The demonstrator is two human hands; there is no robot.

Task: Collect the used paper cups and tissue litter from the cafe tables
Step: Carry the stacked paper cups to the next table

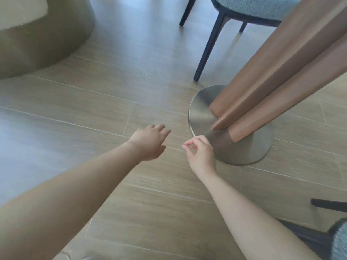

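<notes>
Left hand (149,142): fingers (160,128) relaxed, empty.
Right hand (201,153): thumb, forefinger tip-to-tip, nothing seen between.
Cups, tissue: not in view; metal table base (201,111) just beyond right fingers.
Expected: cups light, crushable, hold mid-wall; tissue limp, pinch.

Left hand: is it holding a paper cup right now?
No, the left hand hangs open over the floor with nothing in its fingers.

Head-worn camera looks steeply down at floor (78,113).
</notes>
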